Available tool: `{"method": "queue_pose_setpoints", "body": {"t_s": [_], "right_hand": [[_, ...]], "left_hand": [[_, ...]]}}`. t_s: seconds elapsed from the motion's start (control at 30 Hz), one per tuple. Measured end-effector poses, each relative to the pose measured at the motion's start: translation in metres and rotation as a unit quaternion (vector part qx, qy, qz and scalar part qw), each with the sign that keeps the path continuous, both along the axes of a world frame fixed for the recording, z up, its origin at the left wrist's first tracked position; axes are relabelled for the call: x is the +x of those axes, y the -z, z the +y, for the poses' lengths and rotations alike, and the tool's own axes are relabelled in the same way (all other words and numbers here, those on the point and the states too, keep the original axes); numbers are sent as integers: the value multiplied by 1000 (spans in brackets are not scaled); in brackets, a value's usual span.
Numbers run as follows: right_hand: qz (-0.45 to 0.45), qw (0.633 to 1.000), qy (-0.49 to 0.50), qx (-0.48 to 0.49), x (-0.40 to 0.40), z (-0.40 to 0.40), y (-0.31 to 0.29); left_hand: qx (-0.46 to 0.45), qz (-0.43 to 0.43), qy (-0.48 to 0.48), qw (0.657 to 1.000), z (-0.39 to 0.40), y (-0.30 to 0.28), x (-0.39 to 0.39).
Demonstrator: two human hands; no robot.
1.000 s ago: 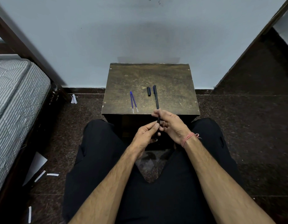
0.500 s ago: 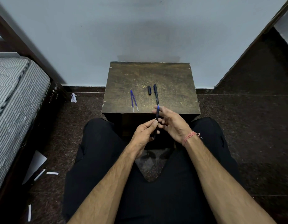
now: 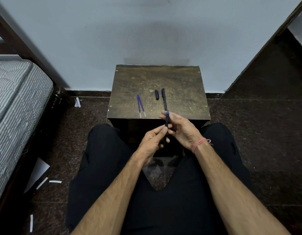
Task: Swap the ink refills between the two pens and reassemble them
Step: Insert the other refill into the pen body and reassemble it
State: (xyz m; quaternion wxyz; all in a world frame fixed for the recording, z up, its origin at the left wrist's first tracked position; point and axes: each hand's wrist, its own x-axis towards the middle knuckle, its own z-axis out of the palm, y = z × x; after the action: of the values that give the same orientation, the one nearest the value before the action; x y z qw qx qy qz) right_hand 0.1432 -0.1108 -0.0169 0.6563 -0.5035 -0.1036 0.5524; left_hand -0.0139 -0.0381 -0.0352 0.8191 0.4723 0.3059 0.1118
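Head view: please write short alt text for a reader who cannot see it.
A seated person's left hand and right hand hold a dark pen with a blue end, in front of a small table. On the table lie two blue refills, another pen and a small black cap.

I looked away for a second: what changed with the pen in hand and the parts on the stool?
The held pen, gripped by the left hand and right hand, slid upward, baring its blue end. The two refills, cap and other pen stayed put.

Dark pen (image 3: 166, 122) with blue tip, upright in both hands; second pen (image 3: 164, 99), cap (image 3: 157, 94), two blue refills (image 3: 141, 106) on table.
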Motion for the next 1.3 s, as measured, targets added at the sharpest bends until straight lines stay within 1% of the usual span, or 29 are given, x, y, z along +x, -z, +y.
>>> {"method": "queue_pose_setpoints", "body": {"t_s": [0.17, 0.27, 0.43, 0.57, 0.63, 0.73, 0.8, 0.87, 1.0, 1.1, 1.17, 1.2, 1.23, 1.3], "right_hand": [[-12, 1000, 8, -7, -2, -1, 0], [4, 1000, 4, -3, -1, -3, -3], [39, 999, -15, 14, -3, 0, -6], [49, 999, -12, 16, -6, 0, -11], [69, 997, -15, 31, -6, 0, -11], [124, 988, -40, 83, -3, -2, -12], [146, 981, -62, 114, -1, -3, -13], [150, 978, -65, 127, -1, -2, -14], [106, 991, -20, 78, -4, 0, -13], [48, 998, 7, 33, -7, 3, -9], [7, 1000, 17, 11, -8, 4, -6], [0, 1000, 20, 6, -9, 4, -6], [5, 1000, 20, 6, -9, 4, -6], [52, 998, 9, 23, -7, 3, -7]], "left_hand": [[-11, -6, 2, 1000, -2, -2, 0], [-17, -10, 6, 1000, -1, -2, 1], [-65, -32, -7, 997, 1, 0, 3], [-74, -40, -2, 996, 6, -5, 1], [-106, -53, 5, 993, 8, -7, 0], [-190, -80, 22, 978, 11, -9, -1], [-219, -92, 36, 971, 13, -9, -3], [-212, -94, 43, 972, 12, -9, -4], [-124, -66, 27, 990, 6, -8, -1], [-34, -7, 5, 999, 3, -6, 0], [15, 39, -8, 999, 1, -6, 1], [13, 42, -9, 999, 1, -6, 1], [-11, 27, -4, 1000, 2, -6, 1], [-99, -18, 24, 995, 6, -9, 1]]}}
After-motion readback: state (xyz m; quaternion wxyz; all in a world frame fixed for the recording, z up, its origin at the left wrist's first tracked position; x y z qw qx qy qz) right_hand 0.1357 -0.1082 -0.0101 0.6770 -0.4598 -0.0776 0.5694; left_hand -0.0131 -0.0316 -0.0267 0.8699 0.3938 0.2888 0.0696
